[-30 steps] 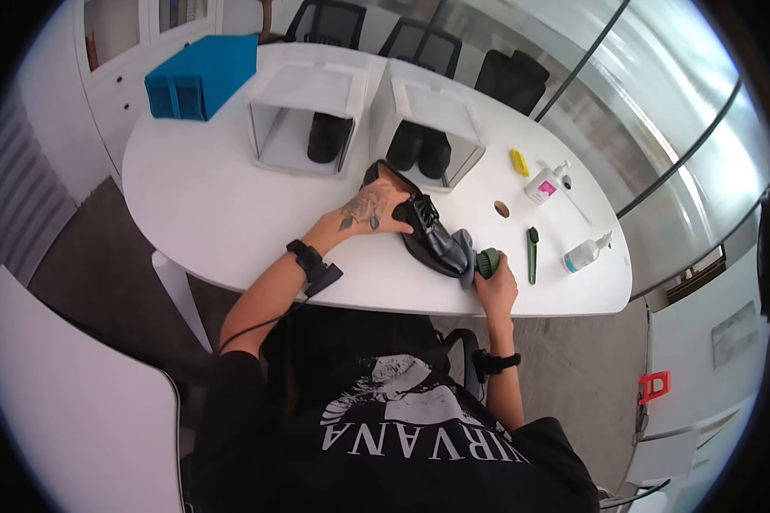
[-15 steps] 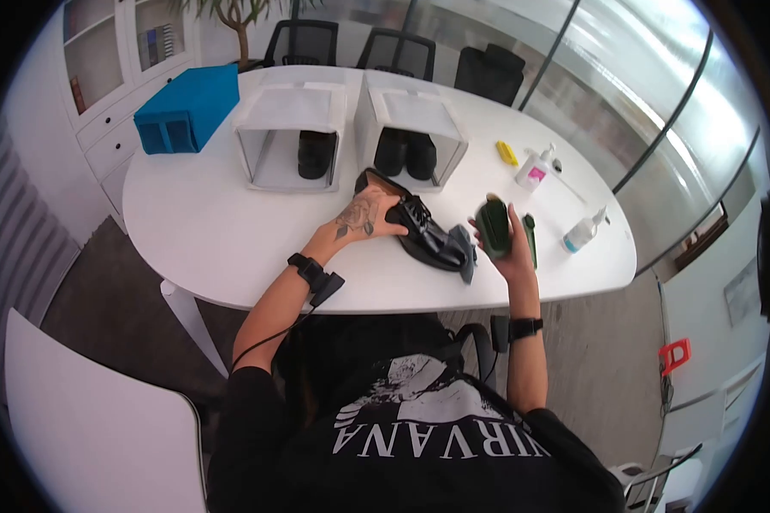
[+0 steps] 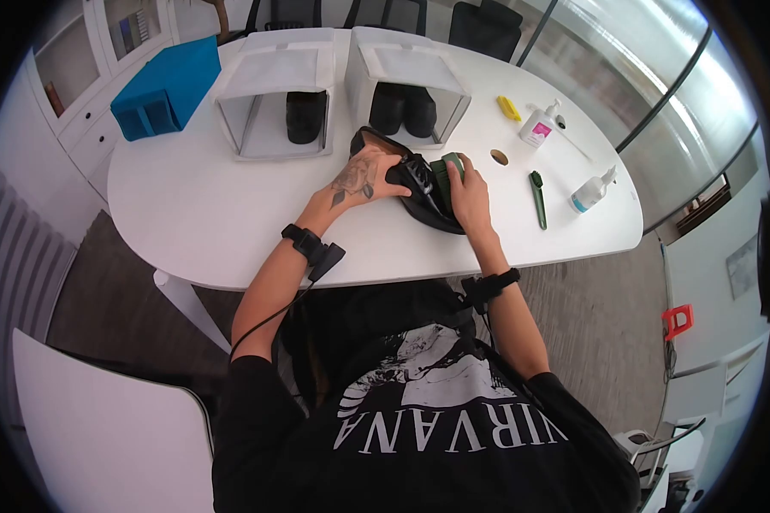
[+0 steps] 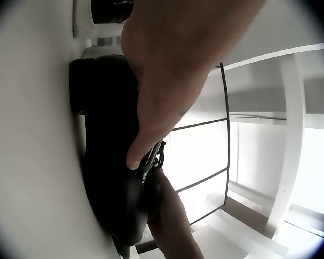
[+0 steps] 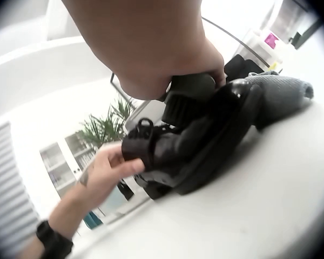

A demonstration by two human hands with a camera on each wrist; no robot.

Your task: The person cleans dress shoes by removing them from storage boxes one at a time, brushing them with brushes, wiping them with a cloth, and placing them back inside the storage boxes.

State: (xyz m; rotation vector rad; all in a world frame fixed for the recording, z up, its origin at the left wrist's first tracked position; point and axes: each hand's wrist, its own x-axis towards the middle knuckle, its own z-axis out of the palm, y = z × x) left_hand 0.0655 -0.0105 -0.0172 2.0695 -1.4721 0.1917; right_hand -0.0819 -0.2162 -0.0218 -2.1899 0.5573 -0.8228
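Observation:
A black lace-up leather shoe (image 3: 425, 215) rests on the white table with its toe turned toward my right side. My left hand (image 3: 366, 176) grips it near the ankle opening, and the thumb lies beside the laces in the left wrist view. In my right hand (image 3: 472, 200) is a green-backed brush (image 3: 444, 173), its bristles against the upper between laces and toe. The right wrist view shows the dark bristles of this brush (image 5: 179, 110) facing down onto the leather. A grey cloth (image 5: 283, 93) lies bunched at the toe.
Two white open-fronted boxes, the left (image 3: 274, 79) and the right (image 3: 412, 65), hold black shoes. A blue case (image 3: 169, 84) stands far left. To the right are a long-handled green brush (image 3: 538, 203), a pump bottle (image 3: 538, 128), a spray bottle (image 3: 590, 191) and a yellow item (image 3: 509, 109).
My right hand lifted the brush away from the cloth at the toe, turned it over, then brought it left onto the shoe's upper. The left hand keeps its grip on the shoe.

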